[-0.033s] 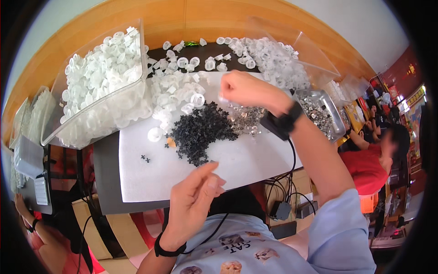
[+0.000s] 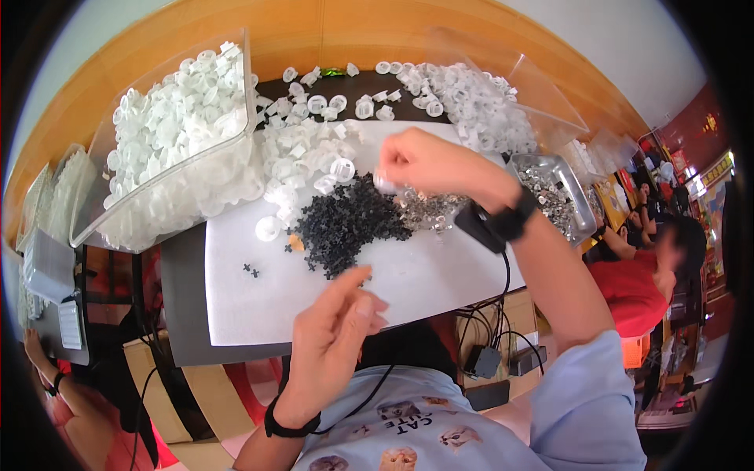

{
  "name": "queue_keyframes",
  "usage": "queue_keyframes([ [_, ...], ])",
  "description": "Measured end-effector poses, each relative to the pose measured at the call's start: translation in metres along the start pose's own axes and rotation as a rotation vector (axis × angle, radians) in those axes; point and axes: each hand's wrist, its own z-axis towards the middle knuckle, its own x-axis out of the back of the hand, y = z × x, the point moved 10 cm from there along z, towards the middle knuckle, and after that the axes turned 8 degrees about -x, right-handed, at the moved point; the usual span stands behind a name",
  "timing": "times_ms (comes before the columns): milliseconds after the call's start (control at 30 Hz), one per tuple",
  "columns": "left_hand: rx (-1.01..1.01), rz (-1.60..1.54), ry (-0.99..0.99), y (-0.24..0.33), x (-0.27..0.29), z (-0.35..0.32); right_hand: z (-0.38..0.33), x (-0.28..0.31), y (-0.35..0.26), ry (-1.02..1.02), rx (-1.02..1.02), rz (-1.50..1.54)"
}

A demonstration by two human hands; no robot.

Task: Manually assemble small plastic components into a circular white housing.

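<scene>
My right hand is raised over the middle of the white mat. Its fingers are closed on a small translucent white plastic piece, blurred under the fingertips. Below lie a pile of black cross-shaped pieces and, to its right, a heap of small shiny metal parts. My left hand hovers near the mat's front edge, just below the black pile. Its index finger and thumb stand apart, with no held thing visible; the other fingers are partly hidden.
A large clear bin of white plastic pieces stands at left. More white pieces lie behind the black pile. At right are a metal tray of metal parts and a tipped clear bin. Cables hang at the front edge.
My right hand has shifted slightly right and down, and the white piece under its fingers shows more plainly. My left hand has barely moved.
</scene>
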Motion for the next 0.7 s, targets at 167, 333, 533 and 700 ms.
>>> queue_keyframes([
  [167, -0.045, -0.013, 0.049, 0.004, -0.004, 0.023, -0.069, -0.059, -0.04, -0.278, 0.254, 0.373],
  [333, -0.086, -0.016, 0.051, 0.007, -0.005, 0.029, -0.082, -0.061, -0.021, -0.191, -0.039, 0.662],
  [533, 0.016, -0.097, 0.197, -0.006, 0.01, 0.033, -0.098, -0.049, -0.015, -0.003, 0.02, 0.692],
  [700, 0.028, -0.088, 0.199, -0.007, 0.004, 0.034, -0.106, -0.041, -0.023, 0.233, 0.252, 0.374],
])
